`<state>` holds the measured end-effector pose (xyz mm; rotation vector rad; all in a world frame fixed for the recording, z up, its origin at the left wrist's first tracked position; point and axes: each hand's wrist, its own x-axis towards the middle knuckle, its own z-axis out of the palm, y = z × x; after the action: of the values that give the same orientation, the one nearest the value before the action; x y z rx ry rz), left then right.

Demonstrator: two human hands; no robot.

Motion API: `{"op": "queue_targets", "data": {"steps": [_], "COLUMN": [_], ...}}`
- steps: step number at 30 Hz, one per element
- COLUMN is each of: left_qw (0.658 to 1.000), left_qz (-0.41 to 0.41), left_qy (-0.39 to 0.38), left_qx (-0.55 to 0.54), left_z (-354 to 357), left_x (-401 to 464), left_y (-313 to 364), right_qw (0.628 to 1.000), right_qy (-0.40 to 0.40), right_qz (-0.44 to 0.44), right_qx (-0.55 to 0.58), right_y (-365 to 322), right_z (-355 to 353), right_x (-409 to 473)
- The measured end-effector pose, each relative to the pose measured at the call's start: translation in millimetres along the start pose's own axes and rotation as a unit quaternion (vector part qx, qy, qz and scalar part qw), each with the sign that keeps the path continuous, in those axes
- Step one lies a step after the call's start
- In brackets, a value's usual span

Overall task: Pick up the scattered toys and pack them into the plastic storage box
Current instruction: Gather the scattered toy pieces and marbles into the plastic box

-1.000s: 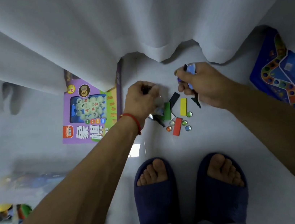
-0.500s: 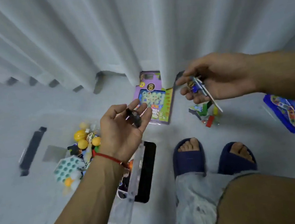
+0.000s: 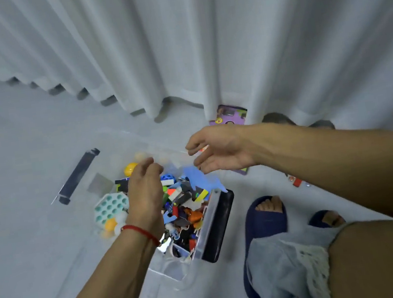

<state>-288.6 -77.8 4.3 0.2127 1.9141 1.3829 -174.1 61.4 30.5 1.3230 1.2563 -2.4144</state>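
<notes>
The white curtain (image 3: 199, 34) hangs to the floor behind everything. Just in front of it sits the clear plastic storage box (image 3: 203, 233), a dark latch on its near end, already heaped with mixed toys (image 3: 185, 201). Both hands hover over the box: the left hand (image 3: 145, 188) palm down with fingers loosely bent, holding nothing I can see; the right hand (image 3: 218, 150) with fingers spread and relaxed, a blurred blue piece (image 3: 202, 177) below it that looks to be dropping into the box. To the right of the box, near a slippered foot, a few small red and clear pieces (image 3: 296, 181) lie on the floor. Those look light, hard and slick, probably best pinched by their edges or scooped together. Behind the box, a purple game box (image 3: 227, 116) pokes from under the curtain; stiff card, easy to lift by an edge.
</notes>
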Motion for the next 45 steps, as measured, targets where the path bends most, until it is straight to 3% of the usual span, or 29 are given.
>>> {"op": "queue_targets", "data": {"steps": [3,7,11,14,17,20,25,29,33,38,42,45], "left_qw": [0.999,0.999,0.998,0.995,0.984,0.962,0.911,0.859,0.766,0.696,0.667,0.668], "left_qz": [0.027,0.029,0.053,0.074,0.105,0.132,0.109,0.16,0.304,0.382,0.421,0.425], "left_qy": [-0.014,0.011,-0.012,-0.066,-0.132,-0.208,-0.288,-0.303,-0.3,-0.323,-0.312,-0.313], "left_qx": [-0.01,-0.016,0.023,0.029,0.048,0.114,0.274,0.379,0.48,0.514,0.53,0.524], "left_z": [38,71,66,73,103,147,221,270,310,332,339,344], "left_x": [-9,-7,-6,-11,-20,-23,-6,32,73,105,118,124], "left_y": [4,8,3,0,-8,-31,-98,-145,-179,-206,-210,-210], "right_qw": [0.996,0.996,0.988,0.972,0.931,0.863,0.777,0.784,0.816,0.8,0.809,0.826], "right_qy": [0.038,0.059,0.13,0.139,0.175,0.229,0.219,0.275,0.325,0.422,0.442,0.432], "right_qz": [-0.029,-0.042,-0.051,-0.043,-0.029,0.021,0.08,0.047,-0.02,-0.036,-0.05,-0.073], "right_qx": [0.077,0.053,-0.065,-0.187,-0.318,-0.449,-0.585,-0.554,-0.477,-0.425,-0.384,-0.355], "right_y": [2,-2,-13,-8,14,48,125,190,211,206,202,198], "right_z": [-24,-37,-65,-93,-137,-194,-262,-300,-321,-328,-334,-342], "right_x": [-9,-11,-24,-38,-53,-63,-52,-15,29,77,96,101]}}
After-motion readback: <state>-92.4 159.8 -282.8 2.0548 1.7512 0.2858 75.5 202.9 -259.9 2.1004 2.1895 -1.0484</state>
